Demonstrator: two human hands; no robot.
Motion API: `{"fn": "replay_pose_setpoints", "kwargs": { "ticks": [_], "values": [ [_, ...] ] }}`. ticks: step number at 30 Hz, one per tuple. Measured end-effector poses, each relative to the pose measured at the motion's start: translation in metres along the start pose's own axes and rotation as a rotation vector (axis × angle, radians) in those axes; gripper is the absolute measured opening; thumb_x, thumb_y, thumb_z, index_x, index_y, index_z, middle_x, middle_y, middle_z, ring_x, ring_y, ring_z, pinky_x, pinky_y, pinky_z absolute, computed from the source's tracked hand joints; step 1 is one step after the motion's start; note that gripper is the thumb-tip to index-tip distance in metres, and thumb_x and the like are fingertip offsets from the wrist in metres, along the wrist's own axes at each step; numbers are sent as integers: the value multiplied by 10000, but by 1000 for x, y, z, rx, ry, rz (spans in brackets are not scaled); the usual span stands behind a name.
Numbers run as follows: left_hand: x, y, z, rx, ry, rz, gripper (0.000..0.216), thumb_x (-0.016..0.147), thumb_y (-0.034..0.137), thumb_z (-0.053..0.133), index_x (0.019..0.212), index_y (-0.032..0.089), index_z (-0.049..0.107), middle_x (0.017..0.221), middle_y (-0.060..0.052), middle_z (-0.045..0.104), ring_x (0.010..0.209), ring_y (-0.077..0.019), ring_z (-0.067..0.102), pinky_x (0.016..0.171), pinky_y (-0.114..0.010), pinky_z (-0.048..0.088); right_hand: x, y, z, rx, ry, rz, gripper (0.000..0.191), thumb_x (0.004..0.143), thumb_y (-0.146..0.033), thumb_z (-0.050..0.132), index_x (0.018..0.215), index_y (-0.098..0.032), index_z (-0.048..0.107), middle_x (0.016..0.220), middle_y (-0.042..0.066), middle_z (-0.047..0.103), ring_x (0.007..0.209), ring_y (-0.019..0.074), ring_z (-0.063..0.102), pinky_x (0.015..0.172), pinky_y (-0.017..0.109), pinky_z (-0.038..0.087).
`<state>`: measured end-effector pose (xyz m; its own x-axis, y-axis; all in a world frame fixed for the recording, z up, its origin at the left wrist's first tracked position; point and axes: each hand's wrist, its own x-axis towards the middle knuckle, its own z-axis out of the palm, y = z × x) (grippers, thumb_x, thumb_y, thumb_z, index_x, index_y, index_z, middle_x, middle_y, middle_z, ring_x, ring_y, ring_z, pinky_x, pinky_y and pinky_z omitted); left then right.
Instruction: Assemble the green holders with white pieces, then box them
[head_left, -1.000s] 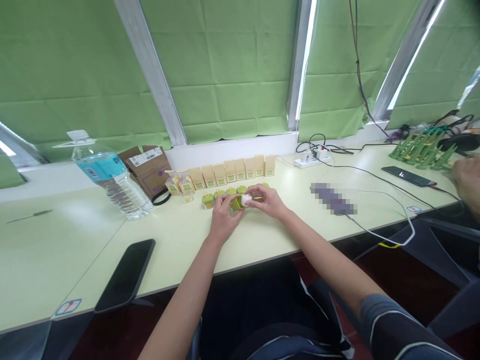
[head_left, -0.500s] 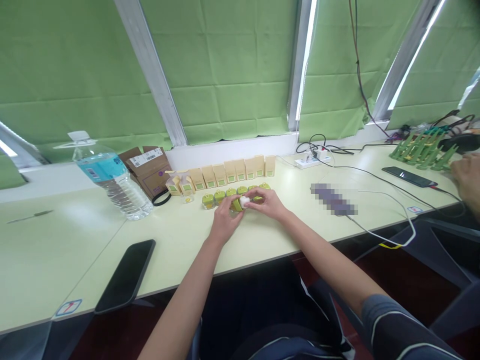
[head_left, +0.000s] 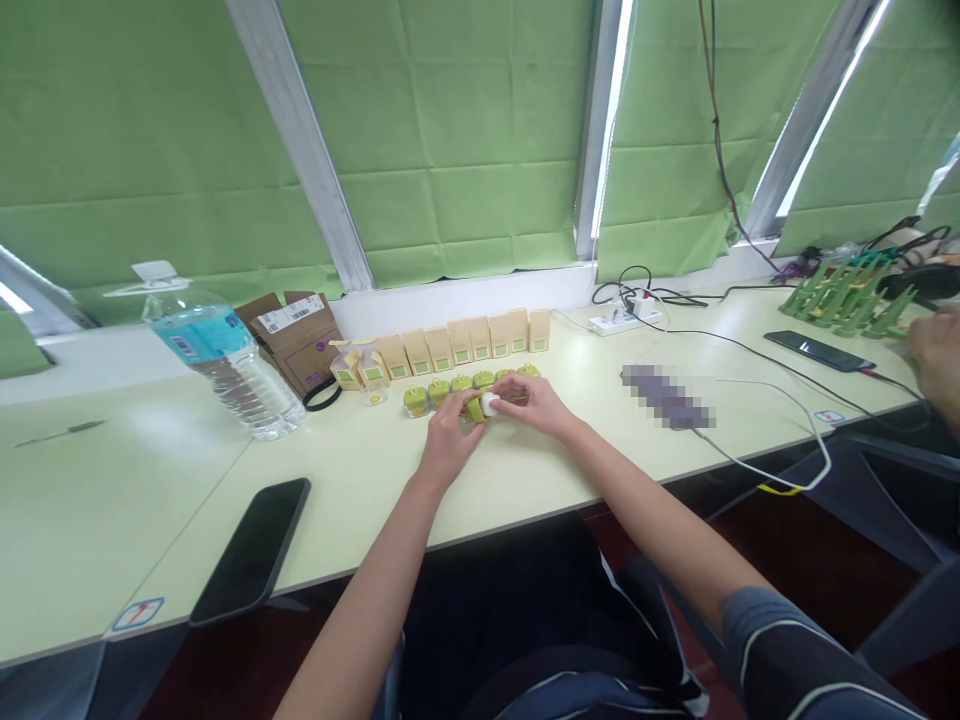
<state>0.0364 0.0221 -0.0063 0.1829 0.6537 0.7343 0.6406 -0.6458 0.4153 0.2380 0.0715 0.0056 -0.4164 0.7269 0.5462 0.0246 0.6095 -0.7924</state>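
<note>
Both my hands meet at the middle of the pale table (head_left: 360,480). My left hand (head_left: 448,437) pinches a small green jar (head_left: 475,408) lying on its side. My right hand (head_left: 534,404) has its fingers closed on the white piece (head_left: 490,404) at the jar's mouth. Behind them stands a row of small green-lidded jars (head_left: 439,392), and behind that a row of tan cartons with green labels (head_left: 465,345).
A large water bottle (head_left: 221,355) and an open brown cardboard box (head_left: 296,335) stand at the left. A black phone (head_left: 251,560) lies near the front edge. A power strip (head_left: 626,320), cables, another phone (head_left: 817,352) and green racks (head_left: 847,295) lie to the right, beside another person's hand (head_left: 934,365).
My hands have lowered slightly toward the table with the jar; the white piece sits closer against the jar's mouth. Otherwise nothing has moved.
</note>
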Motion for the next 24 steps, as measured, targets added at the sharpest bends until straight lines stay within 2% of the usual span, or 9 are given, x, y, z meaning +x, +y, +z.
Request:
{"fn": "replay_pose_setpoints", "kwargs": {
  "ticks": [11, 16, 24],
  "values": [
    [0, 1, -1, -3, -9, -2, 387, 847, 229, 712, 1219, 238, 603, 1174, -81, 696, 1092, -231, 652, 928, -398, 546, 0, 5, 0, -22, 14, 19, 339, 823, -515, 745, 972, -216, 687, 938, 48, 738, 854, 218, 739, 779, 375, 620],
    [0, -2, -1, 19, 5, 0, 390, 857, 299, 728, 1225, 251, 608, 1148, -75, 698, 1059, -230, 656, 919, -396, 547, 0, 5, 3, -28, 8, -5, 398, 769, -525, 794, 1023, -229, 715, 943, 54, 729, 886, 218, 711, 810, 380, 615],
    [0, 2, -2, -18, -33, -68, 426, 868, 373, 714, 1263, 256, 604, 1228, -77, 701, 1013, -220, 672, 915, -388, 547, 0, 2, 5, -39, -10, -49, 381, 793, -492, 783, 1073, -236, 753, 1017, 63, 741, 931, 214, 707, 824, 374, 617]
  ]
}}
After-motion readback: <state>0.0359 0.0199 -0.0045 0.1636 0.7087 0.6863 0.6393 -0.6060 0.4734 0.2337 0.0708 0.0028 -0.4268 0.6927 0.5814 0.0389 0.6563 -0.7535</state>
